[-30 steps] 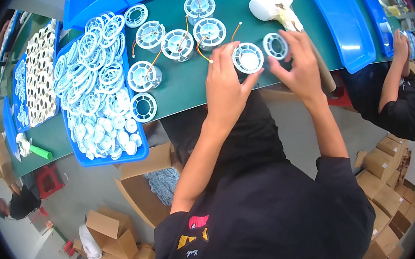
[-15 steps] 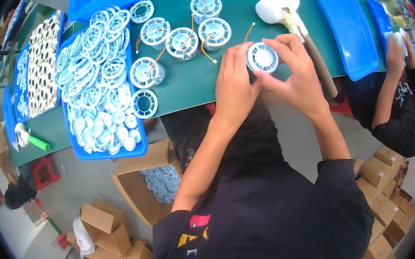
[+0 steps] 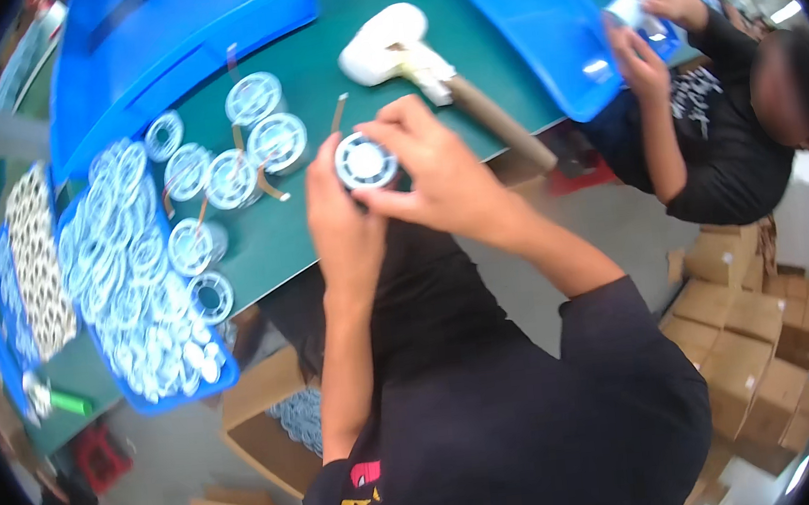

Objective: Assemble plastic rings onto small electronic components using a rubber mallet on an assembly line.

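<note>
Our view has swung, carrying the green bench (image 3: 270, 240) leftward; our left hand (image 3: 342, 212) and right hand (image 3: 430, 167) clasp the round white housing (image 3: 366, 162) near the bench's front edge, where uneven finger pressure could, we judge, let it drop

Wired cylinders (image 3: 232, 179) are standing left of your left hand (image 3: 342, 215); mallet (image 3: 428, 73) is lying beyond your right hand (image 3: 441, 171); bare green tabletop (image 3: 315, 81) is running between.

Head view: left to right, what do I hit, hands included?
Cream-coloured parts → heap of pale-blue rings → left hand → round part held in both hands → right hand → flat blue tray → co-worker.
</note>
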The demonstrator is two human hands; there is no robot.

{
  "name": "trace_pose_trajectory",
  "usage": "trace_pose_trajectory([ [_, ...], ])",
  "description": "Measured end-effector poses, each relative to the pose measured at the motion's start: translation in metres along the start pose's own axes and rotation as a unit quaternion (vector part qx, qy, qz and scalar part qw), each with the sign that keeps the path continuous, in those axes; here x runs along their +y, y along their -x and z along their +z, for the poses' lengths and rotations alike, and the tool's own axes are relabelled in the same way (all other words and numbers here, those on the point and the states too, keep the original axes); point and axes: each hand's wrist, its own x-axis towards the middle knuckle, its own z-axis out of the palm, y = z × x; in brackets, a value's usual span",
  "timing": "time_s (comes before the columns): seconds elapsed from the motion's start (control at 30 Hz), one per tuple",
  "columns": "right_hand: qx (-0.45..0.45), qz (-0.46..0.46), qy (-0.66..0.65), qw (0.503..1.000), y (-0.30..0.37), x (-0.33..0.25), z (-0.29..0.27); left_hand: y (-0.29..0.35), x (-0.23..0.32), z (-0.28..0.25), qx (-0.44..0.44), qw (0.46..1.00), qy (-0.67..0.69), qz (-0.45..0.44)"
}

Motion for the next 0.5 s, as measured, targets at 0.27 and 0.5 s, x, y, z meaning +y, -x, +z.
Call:
trace_pose_trajectory([
  [0.27, 0.036, 0.027, 0.025, 0.999, 0.008, -0.004, -0.001, 0.005, 0.012, 0.015, 0.031, 0.998, -0.058, 0.013],
  [0.5, 0.033, 0.070, 0.040, 0.996, 0.008, -0.016, 0.002, 0.010, 0.017, 0.021, 0.068, 0.996, -0.049, 0.025],
])
